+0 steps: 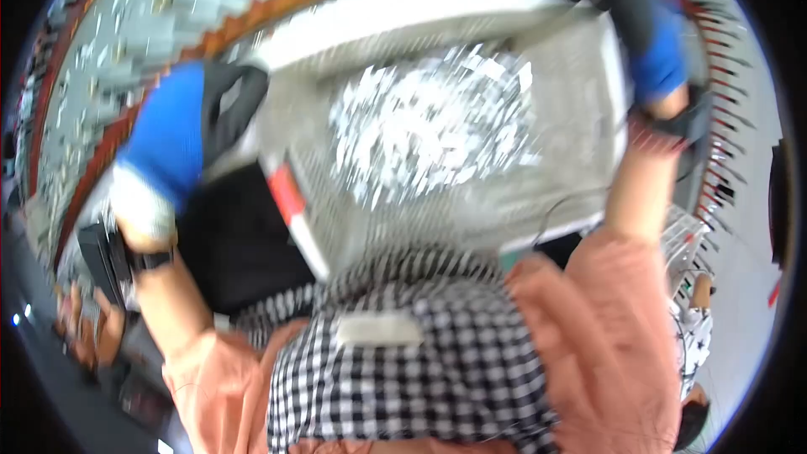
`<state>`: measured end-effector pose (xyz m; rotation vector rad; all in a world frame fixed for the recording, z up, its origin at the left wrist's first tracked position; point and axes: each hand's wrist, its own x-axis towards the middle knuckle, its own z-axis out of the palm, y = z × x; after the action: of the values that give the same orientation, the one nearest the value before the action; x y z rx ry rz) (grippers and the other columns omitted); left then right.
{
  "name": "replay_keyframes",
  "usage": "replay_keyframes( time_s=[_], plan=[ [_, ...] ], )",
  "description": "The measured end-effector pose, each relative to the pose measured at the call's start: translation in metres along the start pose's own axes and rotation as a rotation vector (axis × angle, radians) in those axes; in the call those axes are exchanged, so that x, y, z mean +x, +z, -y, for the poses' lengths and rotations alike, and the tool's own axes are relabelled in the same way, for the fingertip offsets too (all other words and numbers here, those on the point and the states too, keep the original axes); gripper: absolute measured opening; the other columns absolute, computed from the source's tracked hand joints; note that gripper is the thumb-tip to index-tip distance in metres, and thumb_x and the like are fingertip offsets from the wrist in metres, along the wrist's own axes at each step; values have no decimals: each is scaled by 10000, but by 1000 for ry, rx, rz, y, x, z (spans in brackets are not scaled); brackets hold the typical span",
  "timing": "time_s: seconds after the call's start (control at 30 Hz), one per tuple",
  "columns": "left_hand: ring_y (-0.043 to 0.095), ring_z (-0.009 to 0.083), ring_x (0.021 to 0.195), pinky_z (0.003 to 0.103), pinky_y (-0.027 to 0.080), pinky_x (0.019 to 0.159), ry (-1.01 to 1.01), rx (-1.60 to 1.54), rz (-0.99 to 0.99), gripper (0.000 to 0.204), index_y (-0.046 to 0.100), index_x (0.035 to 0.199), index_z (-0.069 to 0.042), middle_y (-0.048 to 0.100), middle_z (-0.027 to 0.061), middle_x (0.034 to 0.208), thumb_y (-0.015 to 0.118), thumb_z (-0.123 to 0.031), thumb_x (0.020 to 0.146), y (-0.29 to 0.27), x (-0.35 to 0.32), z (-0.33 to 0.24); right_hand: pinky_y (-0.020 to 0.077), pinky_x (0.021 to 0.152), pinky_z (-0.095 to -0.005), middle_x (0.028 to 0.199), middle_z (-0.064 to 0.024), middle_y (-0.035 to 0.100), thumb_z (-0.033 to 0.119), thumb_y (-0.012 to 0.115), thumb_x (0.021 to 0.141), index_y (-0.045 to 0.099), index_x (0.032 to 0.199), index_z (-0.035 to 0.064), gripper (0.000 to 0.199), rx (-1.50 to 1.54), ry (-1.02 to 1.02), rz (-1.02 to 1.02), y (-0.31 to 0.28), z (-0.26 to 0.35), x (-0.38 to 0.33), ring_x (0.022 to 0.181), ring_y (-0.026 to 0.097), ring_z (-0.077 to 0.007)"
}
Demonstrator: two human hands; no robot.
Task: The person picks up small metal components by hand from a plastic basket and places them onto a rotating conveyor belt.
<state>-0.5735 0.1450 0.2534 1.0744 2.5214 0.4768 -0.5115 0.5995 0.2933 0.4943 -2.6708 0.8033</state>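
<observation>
On my feed, one grey plastic crate (567,92) fills the middle, just in front of one black-and-white checked apron (412,378). I see two salmon sleeves (626,311) at its sides. One flat black panel (239,244) sits near the crate's lower left. I count two blue-and-black gloved hands: the left hand (197,126) is at the crate's left end, fingers curled; the right hand (626,21) is at its far right corner. Motion blur keeps me from telling whether either grips the rim. One black wristband (153,259) circles the left wrist. One red patch (287,192) shows beside the panel. Smallest are the silvery pieces (429,130) heaped inside the crate, too many and too smeared for me to count.
</observation>
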Motion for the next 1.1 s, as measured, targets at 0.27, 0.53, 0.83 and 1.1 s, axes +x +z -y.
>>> replay_keyframes(
  time_s=[0.27,0.53,0.83,1.1],
  plan=[
    [656,426,800,496,496,735,71,115,-162,183,771,998,-30,706,212,827,695,-171,910,-11,4,-28,522,1010,-349,1321,-132,703,274,461,1111,563,1470,29,447,519,408,-393,38,-81,-21,1172,693,-234],
    [648,413,754,492,493,700,63,149,-106,166,774,946,-54,682,198,765,695,-197,915,-16,8,-30,502,727,-281,918,-110,749,336,458,1103,742,1219,66,408,702,585,-516,61,-160,91,725,655,-163],
    [651,407,718,492,502,698,75,142,-134,195,792,963,-55,691,193,739,712,-223,903,-7,-3,-35,590,897,-367,1125,-129,797,372,666,1035,756,1262,88,375,286,167,616,35,23,37,980,765,-204],
    [660,406,737,487,512,710,111,151,-153,197,786,969,-59,701,188,766,722,-232,900,-3,-10,-39,546,941,-343,1184,-129,746,226,492,1090,666,1344,-3,383,483,358,-965,-1,-142,46,1046,703,-196]
  ],
)
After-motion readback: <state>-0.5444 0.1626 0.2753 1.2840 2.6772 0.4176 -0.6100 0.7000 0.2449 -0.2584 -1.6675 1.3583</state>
